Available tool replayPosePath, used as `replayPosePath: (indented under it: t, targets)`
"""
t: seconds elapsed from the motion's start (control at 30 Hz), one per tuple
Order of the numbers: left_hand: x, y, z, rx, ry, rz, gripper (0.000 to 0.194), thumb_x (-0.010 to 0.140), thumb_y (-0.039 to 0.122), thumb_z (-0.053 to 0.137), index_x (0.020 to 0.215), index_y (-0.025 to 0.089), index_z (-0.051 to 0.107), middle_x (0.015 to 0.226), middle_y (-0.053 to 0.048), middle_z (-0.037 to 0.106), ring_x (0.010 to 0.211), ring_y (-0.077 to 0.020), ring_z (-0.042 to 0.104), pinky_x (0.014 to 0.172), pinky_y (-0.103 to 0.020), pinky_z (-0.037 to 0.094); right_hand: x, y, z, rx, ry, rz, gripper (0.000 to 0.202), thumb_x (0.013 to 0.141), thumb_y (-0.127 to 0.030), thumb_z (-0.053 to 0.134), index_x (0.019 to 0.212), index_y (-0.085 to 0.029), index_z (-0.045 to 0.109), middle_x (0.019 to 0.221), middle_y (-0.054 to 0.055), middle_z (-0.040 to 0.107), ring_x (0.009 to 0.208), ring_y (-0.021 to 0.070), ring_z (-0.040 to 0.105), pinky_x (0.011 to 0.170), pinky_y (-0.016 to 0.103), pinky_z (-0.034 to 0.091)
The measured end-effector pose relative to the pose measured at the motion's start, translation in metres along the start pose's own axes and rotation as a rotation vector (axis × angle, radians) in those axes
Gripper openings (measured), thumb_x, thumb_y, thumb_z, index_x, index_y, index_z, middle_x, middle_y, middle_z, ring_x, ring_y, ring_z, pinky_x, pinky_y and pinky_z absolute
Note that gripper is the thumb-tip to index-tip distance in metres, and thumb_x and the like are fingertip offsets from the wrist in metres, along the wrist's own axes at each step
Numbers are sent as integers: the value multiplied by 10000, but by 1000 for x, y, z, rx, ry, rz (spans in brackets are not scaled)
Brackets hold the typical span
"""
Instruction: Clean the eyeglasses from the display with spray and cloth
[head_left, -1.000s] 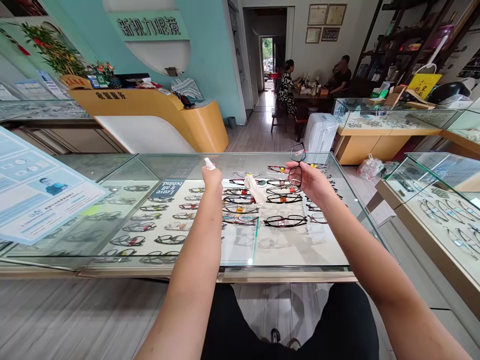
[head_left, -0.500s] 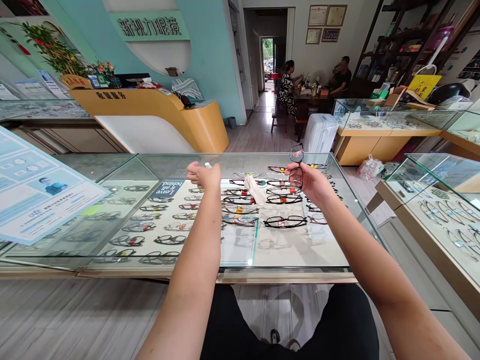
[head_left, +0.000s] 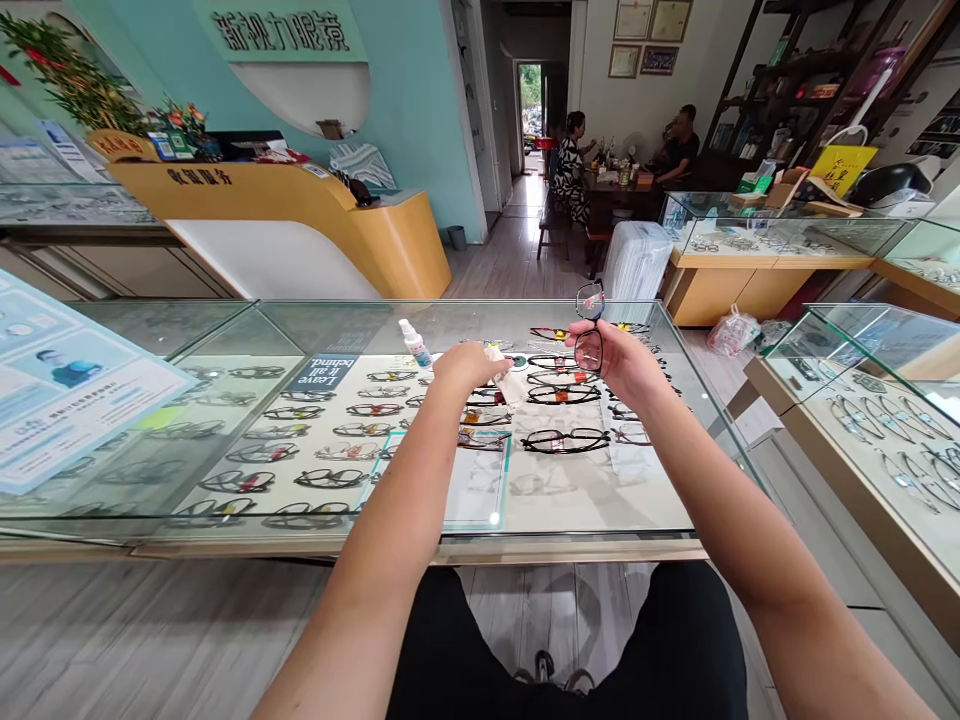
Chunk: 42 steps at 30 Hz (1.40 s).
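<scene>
My right hand grips a pair of dark-framed eyeglasses above the glass counter, turned so one lens is over the other. A small reddish label shows on the upper lens. My left hand has its fingers closed on a crumpled off-white cleaning cloth at the counter top; the fingertips are partly hidden. Just left of that hand, a white spray bottle stands on the glass, leaning in the view.
Rows of eyeglasses lie inside the glass display counter before me. A light-blue printed sheet is at the left. Another display case stands to the right. Two people sit at a table farther back.
My left hand has let go of the spray bottle, now standing on the counter, and moved right onto the cloth. My right hand still holds the eyeglasses in nearly the same place.
</scene>
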<state>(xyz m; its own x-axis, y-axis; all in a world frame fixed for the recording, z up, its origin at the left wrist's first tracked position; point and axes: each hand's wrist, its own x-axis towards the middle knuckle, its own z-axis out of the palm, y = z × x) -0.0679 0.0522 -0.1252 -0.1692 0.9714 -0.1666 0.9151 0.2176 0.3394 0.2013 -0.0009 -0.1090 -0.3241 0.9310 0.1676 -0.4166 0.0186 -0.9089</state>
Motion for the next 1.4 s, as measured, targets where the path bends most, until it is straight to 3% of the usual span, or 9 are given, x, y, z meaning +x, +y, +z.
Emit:
replayPosePath:
  t: [0.17,0.3,0.4,0.57,0.7,0.83,0.97,1.17,1.4]
  targets:
    - [6,1,9,49,1,-7,538,788,747,761,689,235,628,923,-211,750,1069,-483,730,898,-488,507,0,-1,2,-52,31,16,333,942,-528,728,1031,-229,845,993,67,811,777,168,659,649,278,510]
    - [7,4,14,39,54,5,357,795,539,789,696,228,645,945,-215,766,1055,-463,733,866,-471,507,0,-1,3,-56,25,16,332,939,-529,726,1032,-234,847,987,60,809,781,167,664,642,272,506]
    - [6,4,12,-17,88,24,310,809,446,741,632,238,595,796,-171,722,941,-411,722,811,-446,487,0,-1,2,-51,18,6,327,950,-525,717,1035,-238,849,998,61,805,785,167,656,660,275,511]
    - [4,4,-2,-762,191,138,254,757,375,686,633,244,506,618,-49,513,753,-274,601,698,-371,452,-1,-5,0,-61,34,-14,337,957,-536,702,1042,-243,846,1021,65,795,791,172,643,707,288,530]
    - [-2,14,-9,-1123,19,168,183,777,409,576,762,230,544,691,-35,533,641,-201,539,624,-351,489,-2,-7,2,-42,34,-20,324,951,-526,720,1037,-243,851,1021,59,798,785,160,645,696,274,528]
    - [-18,27,-8,-1469,-275,241,303,820,486,721,851,220,578,686,8,524,559,-136,480,539,-293,464,-2,-7,3,-30,30,-15,318,946,-522,722,1021,-240,850,1011,60,800,782,158,647,698,271,534]
    - [-32,36,2,-1461,-242,216,414,790,507,896,923,192,663,745,-3,649,600,-133,578,562,-270,488,-2,-6,3,-32,36,-14,321,954,-518,698,1025,-239,840,1009,69,805,806,170,664,725,285,544]
    - [-40,47,18,-1523,-417,193,390,920,555,800,981,170,779,945,-118,810,827,-245,758,695,-330,594,-2,-4,2,-37,64,-24,316,950,-524,708,1031,-250,845,1109,68,799,927,191,689,769,288,554]
    - [-46,50,26,-1471,-423,282,532,726,556,985,1029,164,793,822,-42,760,681,-160,659,614,-265,517,0,-1,4,-33,120,-79,296,941,-518,735,1055,-270,850,1249,47,782,1032,180,682,819,266,555]
